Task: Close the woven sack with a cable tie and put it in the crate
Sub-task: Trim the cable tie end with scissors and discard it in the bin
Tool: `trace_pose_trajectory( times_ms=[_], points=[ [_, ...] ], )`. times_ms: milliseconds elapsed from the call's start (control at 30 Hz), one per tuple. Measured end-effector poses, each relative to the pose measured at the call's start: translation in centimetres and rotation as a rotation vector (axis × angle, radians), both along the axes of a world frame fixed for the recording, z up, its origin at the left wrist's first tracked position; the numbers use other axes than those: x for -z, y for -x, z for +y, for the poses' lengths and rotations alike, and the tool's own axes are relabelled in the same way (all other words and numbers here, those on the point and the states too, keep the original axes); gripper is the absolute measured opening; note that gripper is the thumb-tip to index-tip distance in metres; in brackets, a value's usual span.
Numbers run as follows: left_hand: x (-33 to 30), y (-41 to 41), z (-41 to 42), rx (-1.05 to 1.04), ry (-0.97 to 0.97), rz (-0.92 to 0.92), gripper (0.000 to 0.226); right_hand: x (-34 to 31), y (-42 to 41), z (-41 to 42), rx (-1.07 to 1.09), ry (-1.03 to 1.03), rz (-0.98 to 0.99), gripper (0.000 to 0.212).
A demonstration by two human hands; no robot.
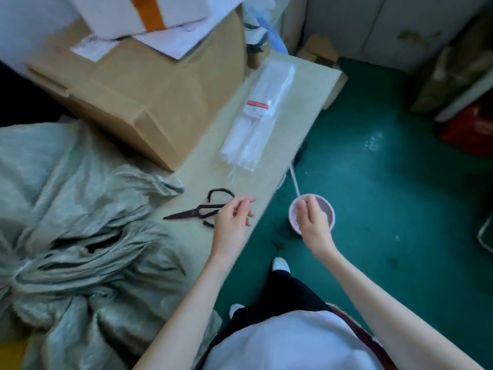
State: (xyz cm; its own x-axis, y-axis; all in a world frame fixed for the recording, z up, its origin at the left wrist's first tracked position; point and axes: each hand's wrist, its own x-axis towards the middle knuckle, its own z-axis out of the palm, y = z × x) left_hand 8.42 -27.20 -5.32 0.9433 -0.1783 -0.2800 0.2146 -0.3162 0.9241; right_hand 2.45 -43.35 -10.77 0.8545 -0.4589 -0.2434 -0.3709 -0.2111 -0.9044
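One grey-green woven plastic sack [80,236], crumpled, lies on the left of the pale wooden tabletop [301,121], its neck gathered at the far left edge of the view where a white band [22,267] seems to cinch it; blur prevents telling whether that band is a cable tie. One pair of black-handled scissors [202,209] rests on the table just beside the sack, blades pointing left. One left hand [234,217], loosely curled with fingertips pinched together, hovers over the scissor handles; whether it touches them cannot be told. One right hand [310,220], held off the table edge over the floor, pinches a thin white strip [294,182] between thumb and fingers, directly above a small round pink tub [329,214] standing on the green floor [386,196]. One clear plastic packet of white cable ties [253,121], with a red-and-white label, lies lengthwise on the table beyond the scissors. One large brown cardboard box [149,94] stands behind the sack, with white papers [170,41] and a white carton with an orange stripe [144,12] stacked on it. One red container [469,129] sits at the far right, blurred.
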Motion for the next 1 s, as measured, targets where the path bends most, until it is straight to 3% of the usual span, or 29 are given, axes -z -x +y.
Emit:
trace_pose_trajectory(
  times_ms=[100,367,500,700,867,1000],
  points=[
    [0.7,-0.9,-3.4,0.070,-0.004,0.033,0.025,2.0,0.8,-3.5,0.246,-0.119,0.077,0.025],
    [3.2,-1.7,-9.3,0.189,-0.055,0.178,0.025,9.1,2.2,-9.8,0.489,-0.439,0.435,0.014],
    [3.7,-1.9,-10.8,0.199,-0.076,0.229,0.027,11.8,1.6,-11.6,0.488,-0.470,0.552,0.026],
    [4.6,-3.1,-12.5,0.173,-0.085,0.262,0.028,14.4,-1.0,-14.2,0.433,-0.478,0.694,0.017],
    [6.1,-3.5,-13.1,0.172,-0.122,0.300,0.027,16.0,-1.3,-15.2,0.257,-0.544,0.830,0.027],
    [7.2,-3.3,-13.1,0.152,-0.151,0.320,0.025,16.6,-0.8,-14.9,0.267,-0.493,0.790,0.034]
  ],
)
